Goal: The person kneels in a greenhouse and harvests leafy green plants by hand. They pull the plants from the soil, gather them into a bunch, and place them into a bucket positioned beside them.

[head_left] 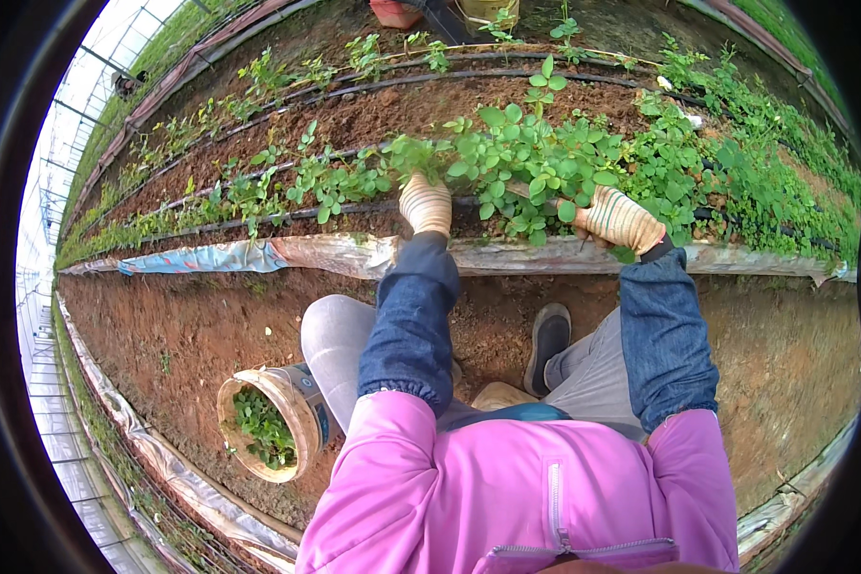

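Observation:
My left hand (pixel 425 204), in a cream striped work glove, is closed around a bunch of fine feathery green weeds (pixel 417 158) at the bed's near edge. Right of it stands a leafy plant (pixel 531 158) with rounded leaves. My right hand (pixel 622 218), gloved the same way, reaches to this plant's right side, low among the stems. Its fingers are curled, partly behind leaves. A thin pale-brown piece shows between the leaves left of its fingertips; what the hand holds cannot be made out.
Black drip hoses (pixel 344 91) run along the soil bed. Plastic sheeting (pixel 335 253) edges it. At my left a bucket (pixel 313 411) lies tipped, with green leaves (pixel 263 428) inside. A yellowish bucket (pixel 488 11) and a red container (pixel 395 13) stand at the far side.

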Tool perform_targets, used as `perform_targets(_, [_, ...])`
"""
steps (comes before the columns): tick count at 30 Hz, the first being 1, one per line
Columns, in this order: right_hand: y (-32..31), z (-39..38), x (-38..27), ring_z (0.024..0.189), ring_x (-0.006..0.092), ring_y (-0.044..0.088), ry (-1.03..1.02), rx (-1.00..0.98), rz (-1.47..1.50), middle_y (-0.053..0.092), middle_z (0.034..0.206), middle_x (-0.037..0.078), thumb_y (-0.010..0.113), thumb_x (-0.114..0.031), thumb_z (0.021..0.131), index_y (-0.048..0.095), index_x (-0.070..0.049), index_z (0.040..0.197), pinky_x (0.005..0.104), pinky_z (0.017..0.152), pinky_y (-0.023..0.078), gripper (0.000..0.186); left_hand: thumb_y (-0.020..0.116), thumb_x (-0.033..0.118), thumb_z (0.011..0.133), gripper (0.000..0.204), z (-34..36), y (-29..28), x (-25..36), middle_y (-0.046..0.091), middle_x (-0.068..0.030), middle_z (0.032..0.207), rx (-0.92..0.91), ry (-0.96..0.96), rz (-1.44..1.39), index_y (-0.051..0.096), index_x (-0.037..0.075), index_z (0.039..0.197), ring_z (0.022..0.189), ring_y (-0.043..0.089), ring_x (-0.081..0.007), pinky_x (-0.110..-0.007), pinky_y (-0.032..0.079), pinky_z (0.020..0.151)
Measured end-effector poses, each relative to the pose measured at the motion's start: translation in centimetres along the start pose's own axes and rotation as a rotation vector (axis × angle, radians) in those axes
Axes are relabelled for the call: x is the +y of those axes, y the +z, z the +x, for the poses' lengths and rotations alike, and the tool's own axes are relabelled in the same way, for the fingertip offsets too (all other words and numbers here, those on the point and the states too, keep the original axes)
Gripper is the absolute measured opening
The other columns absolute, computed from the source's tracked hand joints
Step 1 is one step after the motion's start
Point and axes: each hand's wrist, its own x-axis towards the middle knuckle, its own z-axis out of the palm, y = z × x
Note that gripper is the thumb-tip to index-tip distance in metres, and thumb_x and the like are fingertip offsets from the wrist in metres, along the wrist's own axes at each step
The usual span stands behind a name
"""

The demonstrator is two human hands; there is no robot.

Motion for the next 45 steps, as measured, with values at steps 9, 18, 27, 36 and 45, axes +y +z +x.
perform_targets(9, [-0.1,0.1,0.1,0.044,0.0142,0.054,-0.002,-0.047,-0.009,0.064,0.063,0.006,0.061,-0.049,0.088,0.064,-0.002,0.087,0.0312,0.044,0.045,0.047,0.057,0.032,0.089,0.031,-0.6,1.1,-1.1,0.064,-0.0232,0.074,0.110,0.000,-0.114,0.062,0.002,0.090,0.071,0.062,-0.0430,-0.047,0.051,0.065])
perform_targets(18, [0.1,0.2,-0.7,0.045,0.0144,0.056,-0.077,-0.005,0.043,0.064,0.064,0.006,0.059,-0.051,0.088,0.065,0.000,0.084,0.0323,0.046,0.047,0.052,0.070,0.034,0.079,0.032,-0.1,2.4,0.3,0.066,-0.0178,0.077,0.180,0.200,-0.283,0.062,0.002,0.083,0.068,0.064,-0.0342,-0.042,0.051,0.065])
perform_targets(27, [0.0,0.0,-0.5,0.046,0.0102,0.050,-0.033,-0.013,-0.060,0.059,0.062,0.001,0.057,-0.041,0.093,0.059,-0.010,0.097,0.0295,0.044,0.042,0.031,0.066,0.038,0.082,0.042,2.5,7.3,0.3,0.064,-0.0159,0.091,-0.030,0.253,0.212,0.055,0.004,0.105,0.081,0.065,-0.0273,-0.035,0.053,0.068])
perform_targets(36, [0.4,1.2,-1.9,0.047,0.0159,0.056,0.064,-0.061,-0.147,0.061,0.058,0.005,0.060,-0.045,0.088,0.067,-0.002,0.080,0.0328,0.049,0.046,0.045,0.067,0.046,0.080,0.059,8.0,10.6,-2.1,0.061,-0.0172,0.103,-0.358,0.083,0.121,0.052,-0.001,0.113,0.095,0.065,-0.0311,-0.040,0.054,0.077])
perform_targets(45, [-0.2,0.2,-0.2,0.045,0.0169,0.053,0.040,-0.005,-0.136,0.056,0.054,0.005,0.059,-0.052,0.087,0.063,-0.001,0.074,0.0337,0.048,0.045,0.053,0.074,0.035,0.078,0.046,8.7,1.1,6.0,0.068,-0.0212,0.100,-0.129,-0.087,-0.011,0.061,0.002,0.107,0.092,0.067,-0.0349,-0.043,0.053,0.077])
